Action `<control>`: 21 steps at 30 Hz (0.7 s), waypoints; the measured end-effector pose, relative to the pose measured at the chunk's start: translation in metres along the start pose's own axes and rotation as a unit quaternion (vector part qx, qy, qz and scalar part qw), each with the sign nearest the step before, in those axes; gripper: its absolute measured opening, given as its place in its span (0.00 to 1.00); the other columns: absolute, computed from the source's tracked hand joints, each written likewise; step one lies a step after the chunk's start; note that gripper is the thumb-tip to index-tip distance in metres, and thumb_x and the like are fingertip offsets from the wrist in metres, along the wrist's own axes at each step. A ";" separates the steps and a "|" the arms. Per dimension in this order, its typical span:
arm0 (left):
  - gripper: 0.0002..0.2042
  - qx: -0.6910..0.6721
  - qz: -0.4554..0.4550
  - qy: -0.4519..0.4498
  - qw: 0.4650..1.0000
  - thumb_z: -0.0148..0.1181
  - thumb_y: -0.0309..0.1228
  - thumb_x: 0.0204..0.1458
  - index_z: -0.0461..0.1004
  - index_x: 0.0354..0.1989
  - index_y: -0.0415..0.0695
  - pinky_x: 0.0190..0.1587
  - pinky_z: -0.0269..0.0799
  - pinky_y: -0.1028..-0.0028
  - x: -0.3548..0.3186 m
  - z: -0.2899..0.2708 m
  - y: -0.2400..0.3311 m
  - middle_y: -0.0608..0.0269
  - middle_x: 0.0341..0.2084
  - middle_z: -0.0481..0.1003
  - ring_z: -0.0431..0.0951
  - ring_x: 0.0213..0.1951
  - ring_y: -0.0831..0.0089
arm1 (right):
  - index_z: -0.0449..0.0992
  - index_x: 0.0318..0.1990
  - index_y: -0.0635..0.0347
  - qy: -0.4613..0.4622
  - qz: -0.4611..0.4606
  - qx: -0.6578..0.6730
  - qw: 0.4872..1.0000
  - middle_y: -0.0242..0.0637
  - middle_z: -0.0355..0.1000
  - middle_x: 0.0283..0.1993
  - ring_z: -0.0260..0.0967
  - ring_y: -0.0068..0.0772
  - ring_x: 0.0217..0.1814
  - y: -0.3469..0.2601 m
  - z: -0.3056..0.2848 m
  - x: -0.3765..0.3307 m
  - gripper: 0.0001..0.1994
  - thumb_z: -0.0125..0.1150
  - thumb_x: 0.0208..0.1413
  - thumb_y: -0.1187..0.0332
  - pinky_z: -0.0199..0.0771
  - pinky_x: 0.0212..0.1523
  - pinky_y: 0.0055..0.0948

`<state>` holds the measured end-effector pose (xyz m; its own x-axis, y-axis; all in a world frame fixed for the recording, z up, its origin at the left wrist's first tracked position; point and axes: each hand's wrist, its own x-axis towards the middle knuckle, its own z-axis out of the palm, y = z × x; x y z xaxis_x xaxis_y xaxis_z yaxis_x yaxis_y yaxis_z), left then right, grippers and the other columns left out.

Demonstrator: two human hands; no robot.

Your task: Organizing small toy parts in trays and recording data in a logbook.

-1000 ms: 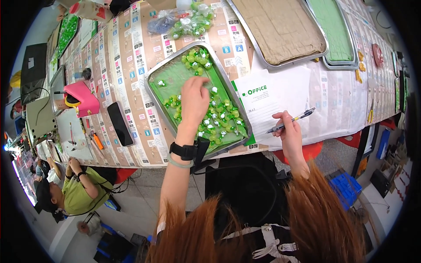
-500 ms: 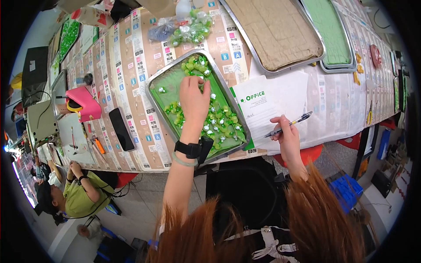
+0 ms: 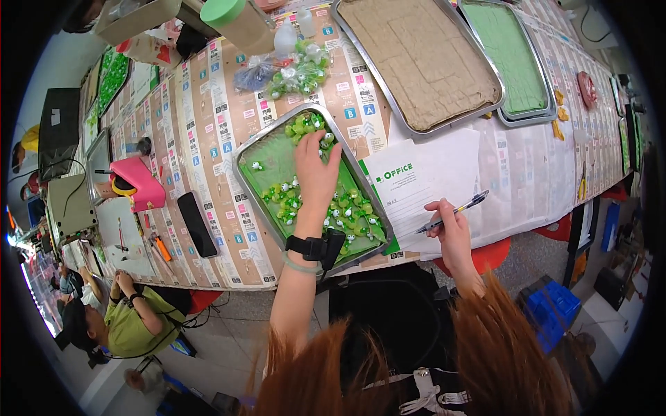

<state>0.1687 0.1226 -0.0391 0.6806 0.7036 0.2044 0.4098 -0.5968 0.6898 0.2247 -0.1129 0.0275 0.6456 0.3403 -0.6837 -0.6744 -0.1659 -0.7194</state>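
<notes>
My left hand (image 3: 317,170) is over a metal tray (image 3: 247,202) lined in green, its thumb spread away from its fingers. The fingertips reach the group of small green-and-white figures (image 3: 305,125) at the tray's far end. More green figures (image 3: 347,215) lie in the near half, and a single one (image 3: 257,166) sits apart at the left. In my right hand (image 3: 451,232) is a dark pen (image 3: 473,200), tilted across the fingers. Its tip points down at a white paper pad (image 3: 416,191) with green print, lying just right of the tray.
Two larger trays, one brown-lined (image 3: 416,66) and one green-lined (image 3: 510,69), stand at the far right. Bagged green figures (image 3: 298,73) and a green-lidded jar (image 3: 239,24) are at the back. A phone (image 3: 197,225) and pink case (image 3: 142,182) lie left. A person (image 3: 139,319) sits lower left.
My left hand has moved from the tray's upper middle toward the figures at its far end, and its fingers have spread. My right hand still holds the pen over the pad.
</notes>
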 end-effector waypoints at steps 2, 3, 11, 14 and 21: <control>0.11 -0.021 -0.020 -0.024 0.999 0.55 0.31 0.43 0.67 0.33 0.38 0.41 0.60 0.67 0.000 -0.001 0.003 0.52 0.35 0.65 0.65 0.38 0.58 | 0.70 0.32 0.62 -0.001 0.001 0.002 1.000 0.24 0.55 0.17 0.52 0.14 0.20 -0.001 -0.001 0.000 0.16 0.41 0.55 0.58 0.55 0.24 0.14; 0.09 -0.042 -0.039 -0.048 0.997 0.54 0.31 0.43 0.69 0.30 0.38 0.40 0.60 0.66 -0.001 -0.002 0.004 0.52 0.34 0.65 0.65 0.37 0.58 | 0.70 0.32 0.62 0.000 -0.004 0.004 1.000 0.24 0.55 0.17 0.52 0.14 0.20 0.000 -0.002 -0.001 0.16 0.41 0.55 0.58 0.55 0.24 0.14; 0.10 0.005 -0.060 -0.069 0.996 0.53 0.29 0.44 0.67 0.33 0.39 0.38 0.60 0.65 -0.009 -0.018 0.006 0.52 0.32 0.65 0.64 0.36 0.57 | 0.70 0.32 0.63 0.012 0.001 0.003 1.000 0.24 0.55 0.17 0.52 0.14 0.20 -0.002 -0.006 0.001 0.16 0.41 0.56 0.58 0.55 0.24 0.14; 0.12 0.050 -0.043 0.057 0.996 0.53 0.27 0.43 0.65 0.37 0.40 0.38 0.59 0.65 0.007 -0.018 0.000 0.52 0.32 0.64 0.64 0.37 0.58 | 0.70 0.32 0.63 0.006 -0.004 0.003 1.000 0.24 0.55 0.18 0.52 0.14 0.20 -0.001 -0.007 0.001 0.16 0.41 0.56 0.58 0.55 0.24 0.14; 0.12 0.071 -0.072 0.019 0.995 0.53 0.24 0.41 0.65 0.37 0.40 0.39 0.60 0.66 0.015 -0.016 -0.020 0.53 0.31 0.63 0.64 0.37 0.58 | 0.70 0.33 0.63 0.010 -0.023 0.004 1.000 0.24 0.55 0.19 0.52 0.14 0.20 0.003 -0.005 0.002 0.17 0.40 0.56 0.58 0.55 0.24 0.14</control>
<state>0.1614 0.1515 -0.0391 0.5859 0.7985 0.1380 0.5858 -0.5351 0.6087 0.2256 -0.1177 0.0230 0.6827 0.3296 -0.6521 -0.6467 -0.1428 -0.7493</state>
